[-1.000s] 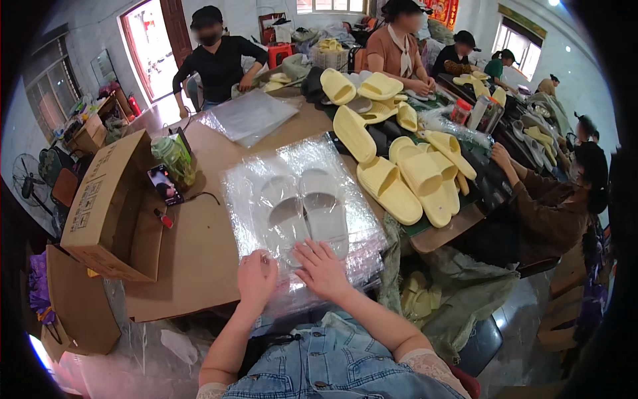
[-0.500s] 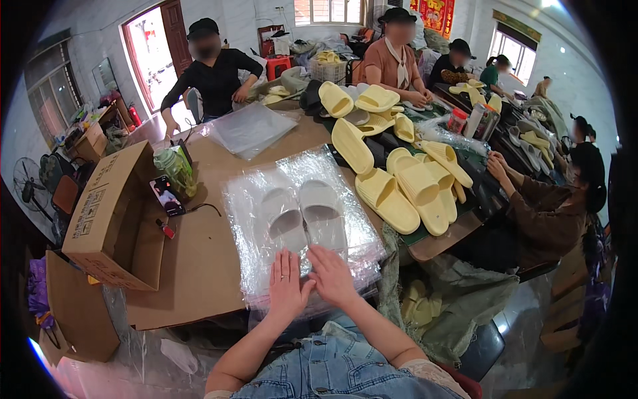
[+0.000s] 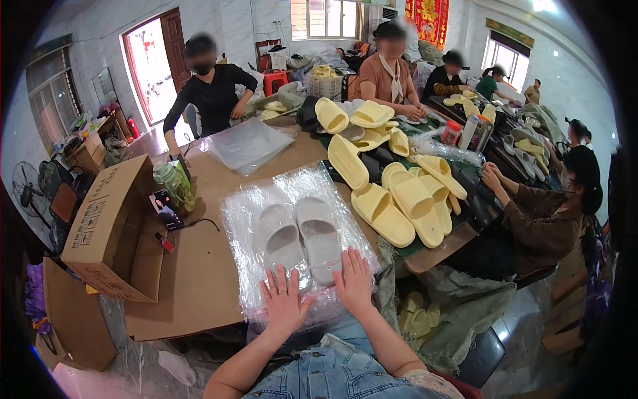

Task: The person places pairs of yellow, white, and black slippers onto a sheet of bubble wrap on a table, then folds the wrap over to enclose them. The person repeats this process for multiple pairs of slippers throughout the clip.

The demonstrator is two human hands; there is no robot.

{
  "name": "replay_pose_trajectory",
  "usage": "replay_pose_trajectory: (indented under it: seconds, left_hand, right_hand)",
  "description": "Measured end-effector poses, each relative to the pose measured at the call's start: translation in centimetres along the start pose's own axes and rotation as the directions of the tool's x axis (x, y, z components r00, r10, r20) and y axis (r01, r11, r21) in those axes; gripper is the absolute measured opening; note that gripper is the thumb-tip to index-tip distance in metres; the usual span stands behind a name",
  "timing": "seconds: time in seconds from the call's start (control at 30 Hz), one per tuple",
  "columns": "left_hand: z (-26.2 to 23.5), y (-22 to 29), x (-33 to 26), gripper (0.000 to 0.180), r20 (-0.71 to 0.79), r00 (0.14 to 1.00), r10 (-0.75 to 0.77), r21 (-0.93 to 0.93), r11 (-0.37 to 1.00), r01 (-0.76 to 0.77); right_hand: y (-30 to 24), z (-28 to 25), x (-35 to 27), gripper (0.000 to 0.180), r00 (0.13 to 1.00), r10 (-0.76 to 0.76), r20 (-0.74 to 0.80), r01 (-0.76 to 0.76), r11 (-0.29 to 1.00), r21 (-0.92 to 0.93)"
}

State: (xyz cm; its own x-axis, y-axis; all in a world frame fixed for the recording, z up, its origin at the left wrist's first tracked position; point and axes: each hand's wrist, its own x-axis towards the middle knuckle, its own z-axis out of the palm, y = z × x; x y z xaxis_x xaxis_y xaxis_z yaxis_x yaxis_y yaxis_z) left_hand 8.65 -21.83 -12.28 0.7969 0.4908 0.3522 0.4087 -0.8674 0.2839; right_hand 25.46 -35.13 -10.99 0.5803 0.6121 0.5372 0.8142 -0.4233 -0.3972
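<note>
In front of me a pair of light grey slide sandals (image 3: 320, 234) lies side by side under clear plastic. They rest on a stack of shiny transparent plastic bags (image 3: 247, 219) with pinkish near edges. My left hand (image 3: 284, 300) presses flat with fingers spread, by the heel end of the left sandal. Likewise flat, my right hand (image 3: 354, 284) has its fingers stretched out beside the heel of the right sandal. Neither hand grips anything.
Yellow slide sandals (image 3: 382, 214) are piled to the right. At the left stand an open cardboard box (image 3: 109, 229), a phone (image 3: 165, 207) and a green-tinted bottle (image 3: 174, 183). More clear bags (image 3: 249, 146) lie farther back. Co-workers sit around the tables.
My hands have moved apart, the right one shifting to the right along the bag. The sandals' heel ends, partly covered before, now show more fully.
</note>
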Motion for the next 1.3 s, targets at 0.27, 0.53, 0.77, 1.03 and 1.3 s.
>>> replay_pose_trajectory:
  seconds: [0.27, 0.53, 0.77, 1.03, 1.3]
  left_hand:
    - [0.7, -0.5, -0.2, 0.082, 0.024, 0.999, 0.021, 0.057, 0.998, -0.022]
    - [-0.9, 0.2, -0.1, 0.086, 0.044, 0.999, 0.006, 0.009, 1.0, -0.007]
    - [-5.4, -1.4, 3.1, 0.077, 0.053, 0.997, -0.055, -0.236, 0.969, 0.066]
    - [-2.9, -5.6, 7.9, 0.076, -0.152, 0.988, 0.01, -0.172, 0.984, -0.036]
    - [-0.4, -7.1, 7.4, 0.066, -0.208, 0.978, 0.022, -0.252, 0.965, -0.076]
  right_hand:
    - [-5.1, 1.6, -0.6, 0.063, 0.932, -0.3, 0.204, 0.271, 0.949, 0.158]
    - [1.4, 0.7, 0.0, 0.064, 0.995, -0.076, 0.071, 0.067, 0.99, 0.12]
    - [-0.9, -1.8, 2.5, 0.054, 0.997, -0.053, -0.053, 0.061, 0.987, 0.15]
    - [-5.1, 2.2, 8.1, 0.05, 0.992, -0.065, -0.104, 0.087, 0.97, 0.226]
    - [-5.9, 7.3, 10.1, 0.047, 0.998, 0.068, -0.01, -0.068, 0.993, -0.1]
